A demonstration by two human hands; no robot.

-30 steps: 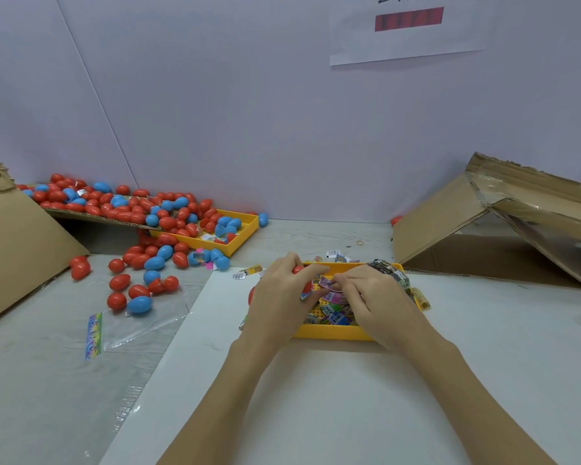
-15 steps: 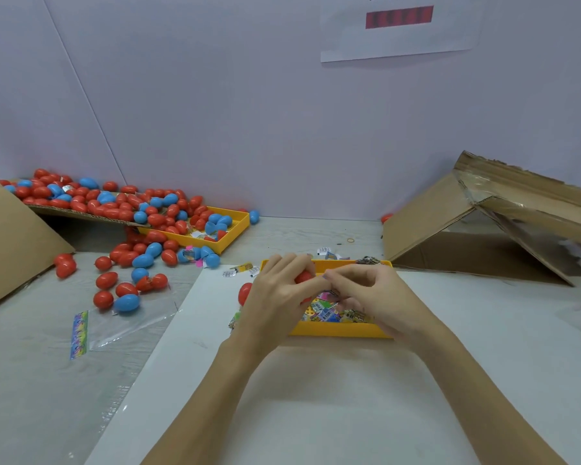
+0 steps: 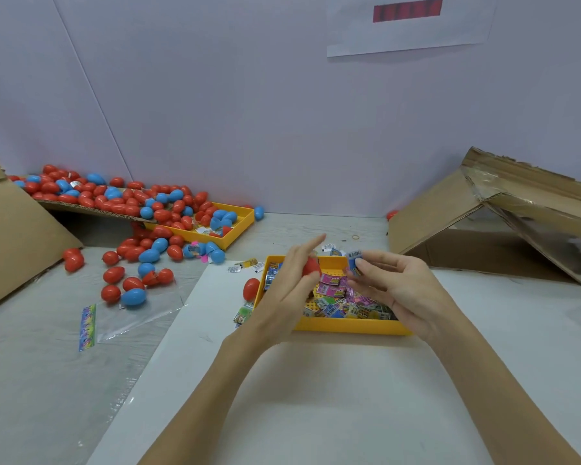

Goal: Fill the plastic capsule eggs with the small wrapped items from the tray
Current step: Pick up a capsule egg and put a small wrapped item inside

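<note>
- The left hand (image 3: 291,283) gripped a red capsule egg (image 3: 311,267) above the far-left part of the yellow tray (image 3: 349,327); its forefinger was extended, the other fingers curled round the shell.
- The right hand (image 3: 396,286) pinched a small blue wrapped item (image 3: 354,260) at the fingertips, just beside the egg and not touching it.
- Whether the egg stood open could not be determined.
- Risk: the light pinch could let the item drop among the wrapped items (image 3: 342,300) in the tray.
- Risk: a wrapper caught in the seam would likely stop the egg closing.
</note>
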